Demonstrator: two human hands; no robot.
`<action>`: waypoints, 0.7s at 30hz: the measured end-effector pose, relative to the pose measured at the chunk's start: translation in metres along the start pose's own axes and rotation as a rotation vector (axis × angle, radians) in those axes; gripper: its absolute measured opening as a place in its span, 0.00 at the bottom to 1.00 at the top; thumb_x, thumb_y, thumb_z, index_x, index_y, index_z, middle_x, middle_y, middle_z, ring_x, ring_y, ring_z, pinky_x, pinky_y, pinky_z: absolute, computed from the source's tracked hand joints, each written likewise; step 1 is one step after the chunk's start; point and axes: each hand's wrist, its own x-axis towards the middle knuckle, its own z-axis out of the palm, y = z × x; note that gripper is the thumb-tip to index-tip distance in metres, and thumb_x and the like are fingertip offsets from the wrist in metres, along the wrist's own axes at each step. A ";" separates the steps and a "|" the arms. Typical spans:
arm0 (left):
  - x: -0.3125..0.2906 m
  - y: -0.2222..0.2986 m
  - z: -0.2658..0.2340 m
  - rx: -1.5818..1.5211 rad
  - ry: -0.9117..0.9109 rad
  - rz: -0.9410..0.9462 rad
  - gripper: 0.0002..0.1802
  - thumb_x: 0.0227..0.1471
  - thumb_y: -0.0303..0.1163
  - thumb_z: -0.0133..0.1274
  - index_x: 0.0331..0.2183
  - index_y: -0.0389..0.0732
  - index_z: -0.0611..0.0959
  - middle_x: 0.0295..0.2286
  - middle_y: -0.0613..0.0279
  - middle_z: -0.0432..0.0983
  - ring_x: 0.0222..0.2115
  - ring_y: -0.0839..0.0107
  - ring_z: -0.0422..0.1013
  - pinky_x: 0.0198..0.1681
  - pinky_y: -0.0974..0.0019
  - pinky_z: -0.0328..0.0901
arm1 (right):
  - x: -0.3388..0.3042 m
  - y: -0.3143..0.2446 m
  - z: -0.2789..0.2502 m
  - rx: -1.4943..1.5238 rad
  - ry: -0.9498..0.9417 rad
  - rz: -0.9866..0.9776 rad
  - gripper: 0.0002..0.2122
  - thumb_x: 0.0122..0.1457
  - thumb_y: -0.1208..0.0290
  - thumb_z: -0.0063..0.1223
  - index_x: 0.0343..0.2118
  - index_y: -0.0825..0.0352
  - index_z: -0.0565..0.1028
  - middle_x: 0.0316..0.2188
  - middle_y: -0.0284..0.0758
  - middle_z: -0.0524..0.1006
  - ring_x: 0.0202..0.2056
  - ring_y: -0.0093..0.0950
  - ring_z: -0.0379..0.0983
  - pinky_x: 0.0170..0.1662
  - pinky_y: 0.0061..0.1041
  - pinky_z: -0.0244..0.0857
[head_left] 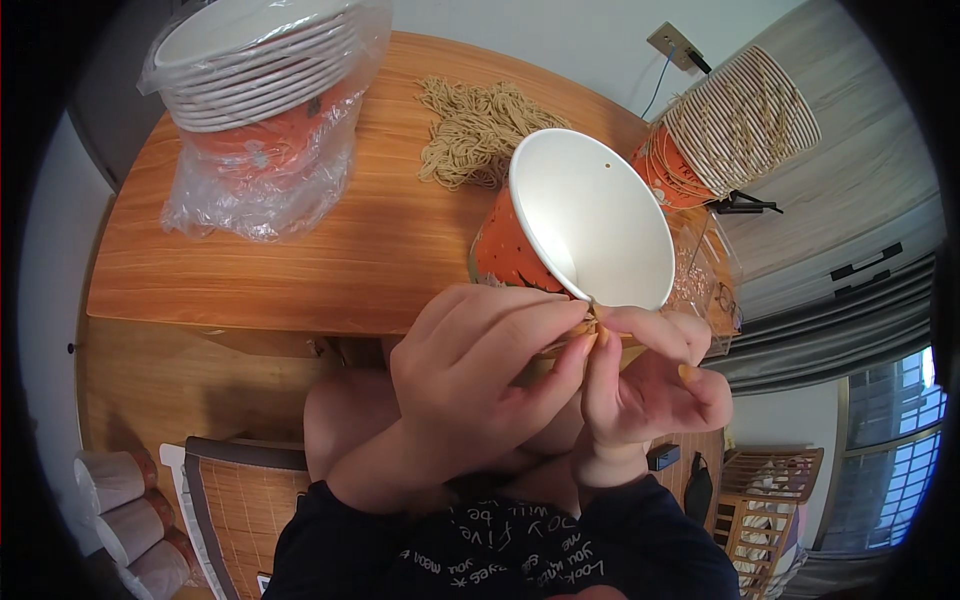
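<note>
An orange paper bucket (510,245) with a white inside stands tilted toward me at the table's front edge. A small hole shows in its far wall, just under the rim. At the near rim my left hand (480,360) pinches a short bit of tan cord (592,320) between thumb and fingertips. My right hand (650,375) meets it there, thumb and forefinger closed on the same cord, its other fingers curled. Most of the cord is covered by the fingers. Behind the bucket lies a loose heap of tan cords (480,130).
Stacked buckets in clear plastic (265,120) stand at the table's far left. Another bucket stack (740,125), draped with cords, is at the far right. A clear plastic box (705,270) with small pieces sits right of my bucket. Wrapped rolls or stacks (130,530) lie on the floor at left.
</note>
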 end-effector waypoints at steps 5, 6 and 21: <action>-0.005 -0.008 0.003 0.055 0.016 0.123 0.15 0.34 0.20 0.65 0.30 0.40 0.84 0.31 0.61 0.77 0.27 0.68 0.74 0.28 0.70 0.69 | -0.001 0.000 0.000 -0.020 -0.013 0.000 0.27 0.50 0.80 0.63 0.39 0.55 0.50 0.34 0.30 0.82 0.27 0.25 0.67 0.38 0.26 0.53; -0.006 -0.009 0.003 0.061 0.015 0.130 0.15 0.33 0.20 0.65 0.30 0.40 0.84 0.31 0.62 0.77 0.27 0.69 0.73 0.28 0.70 0.69 | -0.001 0.000 0.000 -0.023 -0.007 0.005 0.27 0.50 0.79 0.63 0.38 0.56 0.50 0.34 0.29 0.82 0.27 0.24 0.68 0.38 0.25 0.52; -0.004 -0.006 0.007 -0.073 -0.041 -0.035 0.10 0.38 0.22 0.62 0.29 0.43 0.83 0.30 0.65 0.78 0.28 0.68 0.75 0.31 0.67 0.70 | -0.001 -0.002 -0.002 0.038 -0.048 0.025 0.26 0.51 0.83 0.60 0.41 0.56 0.52 0.33 0.37 0.81 0.35 0.28 0.65 0.43 0.26 0.55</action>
